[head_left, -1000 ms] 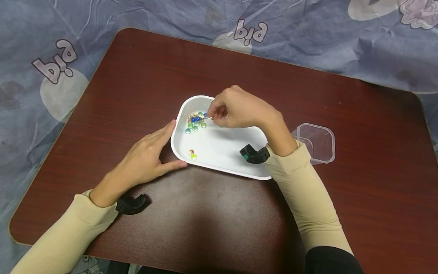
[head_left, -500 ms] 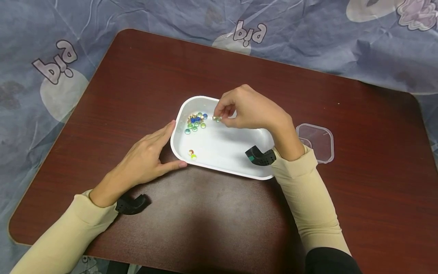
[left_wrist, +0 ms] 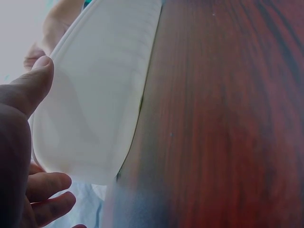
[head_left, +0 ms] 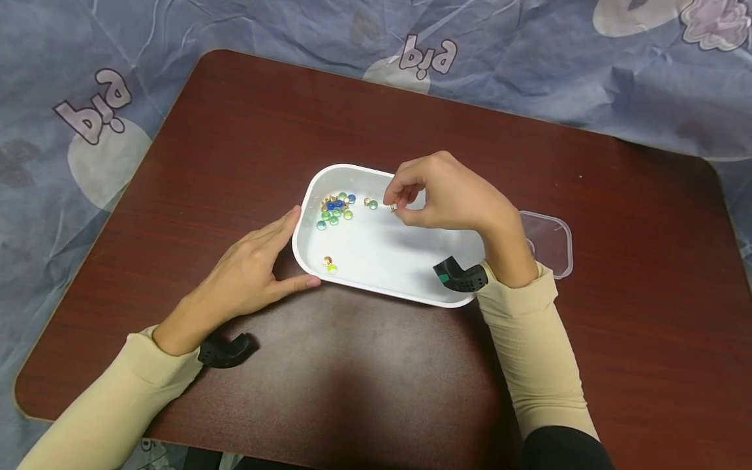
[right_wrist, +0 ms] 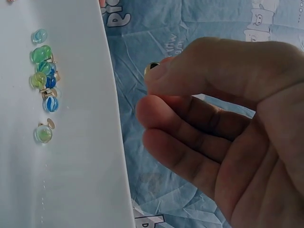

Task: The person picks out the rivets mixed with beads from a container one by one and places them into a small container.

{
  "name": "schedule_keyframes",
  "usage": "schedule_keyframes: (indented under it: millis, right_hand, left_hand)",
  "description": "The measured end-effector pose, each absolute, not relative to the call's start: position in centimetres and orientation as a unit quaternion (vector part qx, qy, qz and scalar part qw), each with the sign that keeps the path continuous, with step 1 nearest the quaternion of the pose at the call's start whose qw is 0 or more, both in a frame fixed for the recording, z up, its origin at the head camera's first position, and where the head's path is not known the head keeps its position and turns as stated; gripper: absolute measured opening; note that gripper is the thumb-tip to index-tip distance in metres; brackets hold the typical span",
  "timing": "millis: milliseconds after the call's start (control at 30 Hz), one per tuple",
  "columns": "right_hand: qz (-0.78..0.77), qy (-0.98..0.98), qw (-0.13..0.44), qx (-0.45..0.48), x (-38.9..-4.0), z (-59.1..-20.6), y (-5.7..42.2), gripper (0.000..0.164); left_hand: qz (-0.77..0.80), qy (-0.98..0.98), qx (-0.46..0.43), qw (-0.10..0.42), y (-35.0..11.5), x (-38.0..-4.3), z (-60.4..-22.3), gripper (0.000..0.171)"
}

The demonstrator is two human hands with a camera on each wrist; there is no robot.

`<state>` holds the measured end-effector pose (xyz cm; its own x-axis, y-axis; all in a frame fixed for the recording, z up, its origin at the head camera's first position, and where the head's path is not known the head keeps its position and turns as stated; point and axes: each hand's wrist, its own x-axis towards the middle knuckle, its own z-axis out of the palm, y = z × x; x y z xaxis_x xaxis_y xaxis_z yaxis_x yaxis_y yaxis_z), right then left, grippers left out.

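Observation:
A white tray (head_left: 388, 267) lies in the head view. Marbles and small gold-coloured pieces cluster (head_left: 336, 205) near its far left corner. A green marble (head_left: 373, 205) and a gold piece (head_left: 367, 202) lie side by side, right of that cluster. Toward the tray's front left are a yellow marble (head_left: 331, 269) and an orange-white one (head_left: 327, 260). My left hand (head_left: 249, 264) rests against the tray's left end, fingers extended and thumb at the front rim. Over the tray, my right hand (head_left: 449, 192) pinches a small gold piece (head_left: 393, 207) between thumb and fingertips; its exact kind is unclear.
A clear plastic container (head_left: 552, 245) stands right of the tray, partly hidden by the right forearm. The brown table (head_left: 352, 365) reaches a blue patterned cloth (head_left: 294, 32) behind.
My right hand has moved rightward from the cluster, a gold piece between its fingers. The green marble and another gold piece beside it now show uncovered. My left hand stays put.

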<state>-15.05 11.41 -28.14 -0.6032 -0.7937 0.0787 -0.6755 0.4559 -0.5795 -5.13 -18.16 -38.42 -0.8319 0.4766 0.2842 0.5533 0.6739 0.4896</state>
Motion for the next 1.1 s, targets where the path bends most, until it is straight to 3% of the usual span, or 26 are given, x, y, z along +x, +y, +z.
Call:
schedule_keyframes:
  millis: [1100]
  right_hand:
    - [-0.275, 0.887, 0.055, -0.368, -14.3, -27.3, 17.0, 0.018]
  left_hand:
    - [-0.301, -0.909, -0.278, 0.073, -18.2, -5.1, -38.6, 0.103]
